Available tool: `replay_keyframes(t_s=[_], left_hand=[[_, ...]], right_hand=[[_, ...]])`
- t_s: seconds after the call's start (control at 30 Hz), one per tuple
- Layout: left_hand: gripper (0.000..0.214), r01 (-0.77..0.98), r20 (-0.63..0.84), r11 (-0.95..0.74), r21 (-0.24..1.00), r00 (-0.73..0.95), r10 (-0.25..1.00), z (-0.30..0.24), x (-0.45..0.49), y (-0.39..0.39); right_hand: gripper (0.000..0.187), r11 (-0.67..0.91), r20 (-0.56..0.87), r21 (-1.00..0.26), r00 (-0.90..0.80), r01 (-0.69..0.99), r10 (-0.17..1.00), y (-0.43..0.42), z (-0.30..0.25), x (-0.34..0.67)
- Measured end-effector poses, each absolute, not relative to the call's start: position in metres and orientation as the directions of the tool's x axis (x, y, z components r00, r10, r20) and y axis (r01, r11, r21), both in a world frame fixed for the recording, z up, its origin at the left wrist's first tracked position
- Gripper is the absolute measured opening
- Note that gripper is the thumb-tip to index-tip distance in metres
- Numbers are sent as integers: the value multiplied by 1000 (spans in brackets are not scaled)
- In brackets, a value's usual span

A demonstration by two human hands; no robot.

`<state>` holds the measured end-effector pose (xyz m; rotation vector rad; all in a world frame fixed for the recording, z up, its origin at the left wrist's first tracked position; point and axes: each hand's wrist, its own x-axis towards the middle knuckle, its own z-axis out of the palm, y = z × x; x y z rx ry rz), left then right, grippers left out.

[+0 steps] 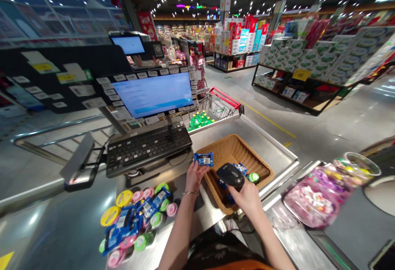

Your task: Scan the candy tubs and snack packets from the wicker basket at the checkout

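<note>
My left hand pinches a small blue snack packet with its barcode side showing, above the left rim of a brown wicker basket. Gripped in my right hand is a black barcode scanner, its head angled towards the packet over the basket. Inside the basket lie some blue packets and a green-capped container, partly hidden by the scanner. On the counter to the left is a pile of blue packets mixed with pink, green and yellow round-lidded containers.
A monitor edged with barcode labels and a black keyboard stand ahead on the left. Beyond the metal counter is a shopping cart with green bottles. A pink candy tray sits at the right.
</note>
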<state>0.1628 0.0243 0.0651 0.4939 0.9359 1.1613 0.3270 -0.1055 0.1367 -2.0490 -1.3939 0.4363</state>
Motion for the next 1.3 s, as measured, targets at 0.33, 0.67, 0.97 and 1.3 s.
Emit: replay_keyframes(t_s=[0.33, 0.67, 0.97, 1.3], left_hand=[[50, -229, -202, 125, 965, -350, 915, 58, 44, -11], [52, 698, 21, 481, 530, -578, 816, 42, -60, -71], [49, 871, 209, 489, 56, -489, 847, 56, -44, -78], [31, 898, 411, -199, 393, 22, 911, 72, 72, -8]], right_hand=[[41, -140, 1, -631, 181, 763, 983, -92, 134, 289], [30, -16, 5, -631, 24, 775, 1000, -88, 127, 254], [32, 4, 55, -637, 40, 771, 998, -87, 124, 260], [47, -155, 175, -772, 441, 617, 880, -97, 125, 315]])
